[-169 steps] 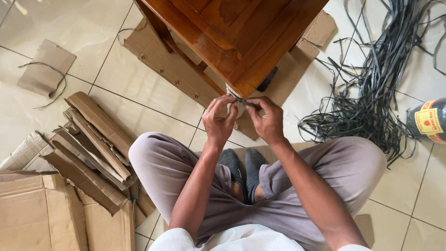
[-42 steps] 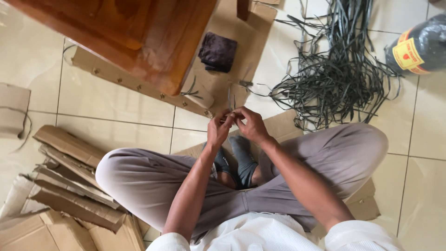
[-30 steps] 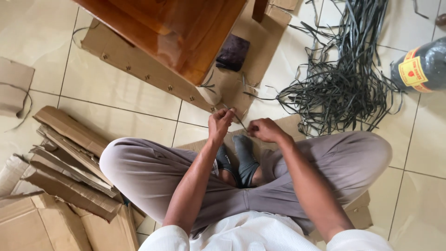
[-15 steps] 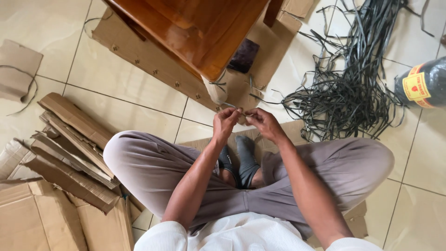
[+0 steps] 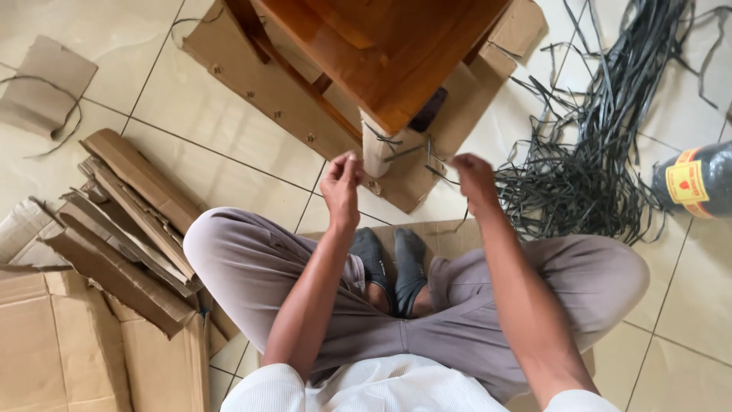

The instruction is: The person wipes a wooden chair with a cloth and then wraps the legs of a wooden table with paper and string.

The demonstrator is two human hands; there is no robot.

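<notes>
hands were pinched together a sec ago, now left hand [image 5: 341, 185] and right hand [image 5: 474, 180] sit apart either side of the chair leg [image 5: 379, 149]

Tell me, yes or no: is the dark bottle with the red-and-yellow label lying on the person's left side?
No, the dark bottle with the red-and-yellow label lies on the tiled floor at the person's right, beyond the right hand.

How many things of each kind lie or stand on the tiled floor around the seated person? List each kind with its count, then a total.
Wooden furniture piece: 1
Tangled heap of dark straps: 1
Dark bottle with red and yellow label: 1
Stack of torn cardboard strips: 1
Total: 4
</notes>
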